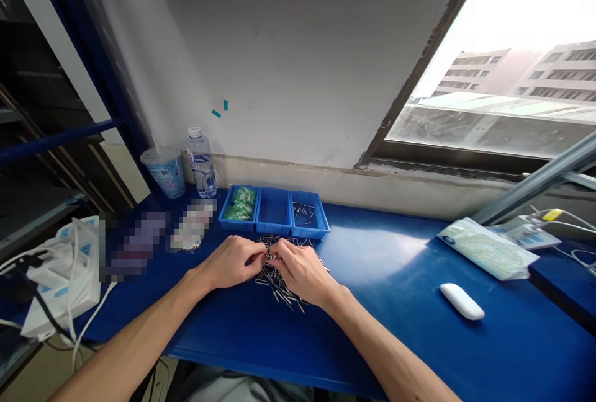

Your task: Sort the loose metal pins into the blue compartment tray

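Note:
A loose pile of thin metal pins (285,293), dark and silver, lies on the blue table under my hands. My left hand (235,260) is closed at the pile's left side, thumb and fingers pinched together. From the right my right hand (302,270) reaches over the pile, its fingertips pinched on a small shiny pin. The fingertips of both hands almost meet. Whatever the left one pinches is too small to make out. Just behind stand three joined blue bins: the left bin (222,219) has green-and-clear packets, the middle bin (274,228) shows its blue floor, the right bin (321,226) contains several pins.
At the back left are a plastic cup (165,172) and a water bottle (202,166). A white power strip (84,265) with cables lies far left. To the right rest a white oval case (462,301) and a soft packet (487,250). A wall runs behind the table (372,265).

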`<move>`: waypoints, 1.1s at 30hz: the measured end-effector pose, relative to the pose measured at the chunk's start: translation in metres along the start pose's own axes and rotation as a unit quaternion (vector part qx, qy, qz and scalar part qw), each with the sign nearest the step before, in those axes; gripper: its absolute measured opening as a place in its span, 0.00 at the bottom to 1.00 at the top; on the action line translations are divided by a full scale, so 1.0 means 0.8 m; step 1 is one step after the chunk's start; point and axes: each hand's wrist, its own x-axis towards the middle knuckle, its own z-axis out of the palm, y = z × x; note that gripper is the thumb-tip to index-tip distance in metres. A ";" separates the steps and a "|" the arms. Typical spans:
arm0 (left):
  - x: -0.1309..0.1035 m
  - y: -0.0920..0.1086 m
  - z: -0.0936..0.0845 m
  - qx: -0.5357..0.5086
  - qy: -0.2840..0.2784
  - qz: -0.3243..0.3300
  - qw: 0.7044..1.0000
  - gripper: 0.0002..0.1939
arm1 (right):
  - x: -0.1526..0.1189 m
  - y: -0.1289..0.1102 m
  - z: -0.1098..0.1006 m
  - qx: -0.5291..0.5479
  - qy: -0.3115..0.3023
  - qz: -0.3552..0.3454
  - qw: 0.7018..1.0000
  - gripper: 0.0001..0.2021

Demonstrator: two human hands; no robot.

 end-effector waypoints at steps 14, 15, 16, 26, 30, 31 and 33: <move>0.002 0.002 0.002 -0.006 0.006 -0.003 1.000 0.13 | 0.001 0.005 -0.002 -0.016 -0.008 -0.005 1.000 0.08; 0.001 0.002 0.002 -0.008 0.006 -0.003 1.000 0.12 | 0.001 0.006 -0.002 -0.008 -0.002 -0.007 1.000 0.07; 0.001 0.001 0.002 -0.010 0.006 -0.003 1.000 0.12 | 0.000 0.006 -0.002 -0.004 0.003 -0.009 1.000 0.06; 0.001 -0.001 0.003 0.007 0.011 -0.003 1.000 0.11 | 0.003 0.009 0.000 -0.030 0.031 -0.030 0.999 0.11; 0.000 0.000 -0.008 -0.010 0.021 -0.021 1.000 0.09 | -0.001 0.012 -0.013 0.006 0.104 -0.055 0.993 0.14; -0.001 0.000 -0.013 -0.013 0.022 -0.031 0.999 0.09 | -0.003 0.012 -0.016 0.020 0.140 -0.057 0.988 0.14; -0.003 -0.004 -0.025 -0.013 0.008 -0.056 0.998 0.08 | -0.005 0.014 -0.021 0.039 0.245 -0.043 0.968 0.13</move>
